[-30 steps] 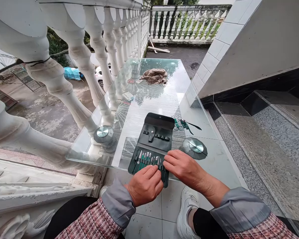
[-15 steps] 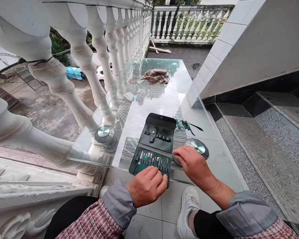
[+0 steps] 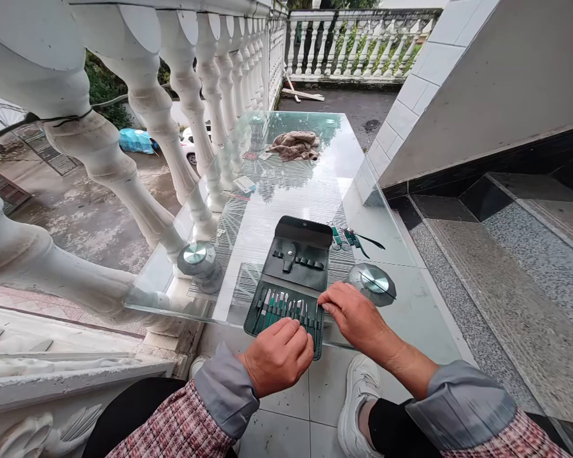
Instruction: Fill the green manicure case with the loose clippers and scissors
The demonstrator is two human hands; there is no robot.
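Observation:
An open black leather tool case [image 3: 296, 267] lies on the glass tabletop [image 3: 286, 203], its lower flap hanging over the near edge. A row of slim steel tools with green handles [image 3: 279, 310] sits in the flap's loops. My left hand [image 3: 277, 355] is curled over the flap's lower part, its fingers on the tools. My right hand [image 3: 353, 318] reaches in from the right, with its fingertips at the right end of the row. Its thumb is hidden. Several loose green-handled tools [image 3: 351, 238] lie on the glass beyond that hand.
Two round metal dishes stand on the glass, one [image 3: 373, 281] right of the case and one [image 3: 195, 254] left of it. Farther off lie a brown cloth [image 3: 295, 145] and a small white box [image 3: 245, 184]. White balusters [image 3: 157, 114] run along the left; a tiled wall [image 3: 410, 108] stands right.
My right hand has moved left, off the right-hand metal dish and back to the end of the tool row. My left hand stays on the flap.

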